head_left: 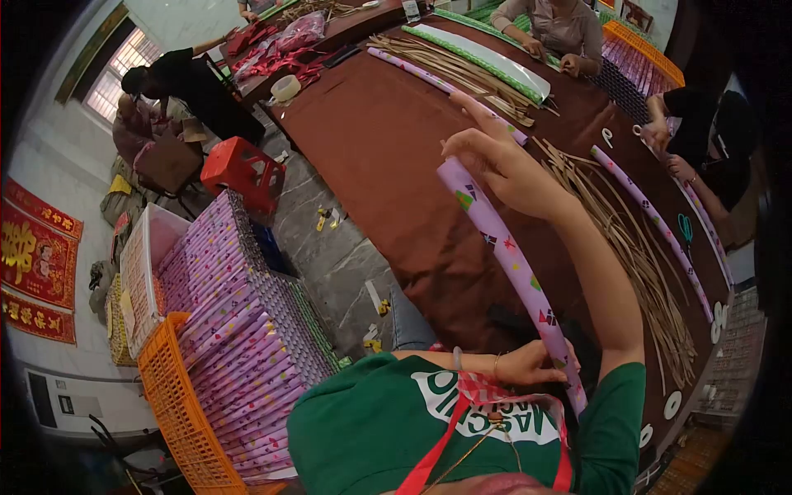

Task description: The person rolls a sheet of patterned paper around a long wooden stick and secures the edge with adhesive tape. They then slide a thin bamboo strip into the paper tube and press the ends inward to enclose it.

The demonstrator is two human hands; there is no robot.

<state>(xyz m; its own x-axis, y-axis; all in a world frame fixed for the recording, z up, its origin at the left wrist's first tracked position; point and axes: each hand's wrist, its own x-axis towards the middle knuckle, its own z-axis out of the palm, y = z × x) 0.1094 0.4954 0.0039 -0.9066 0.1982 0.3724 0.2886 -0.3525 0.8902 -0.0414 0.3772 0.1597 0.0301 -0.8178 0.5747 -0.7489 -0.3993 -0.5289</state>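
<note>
A roll of lilac wrapping paper [516, 268] with small coloured gift and tree prints slants upward in front of my body. My left hand [536, 363] is wrapped round its lower part, close to my chest. At the upper end, my right hand [511, 169] is raised beside the roll's tip, fingers spread and slightly curved. Beyond it, a similar lilac roll [412, 70] lies on the brown-covered table [355, 157]. Strips of brown paper [627, 247] are heaped to the right of my right arm.
Orange crates [169, 396] piled with finished lilac rolls [235, 363] stand at my left. A red stool [235, 173] is on the floor beyond. Co-workers [709, 148] sit around the table. Teal scissors [685, 231], white tape rings [672, 404] and green-edged paper [487, 62] lie on it.
</note>
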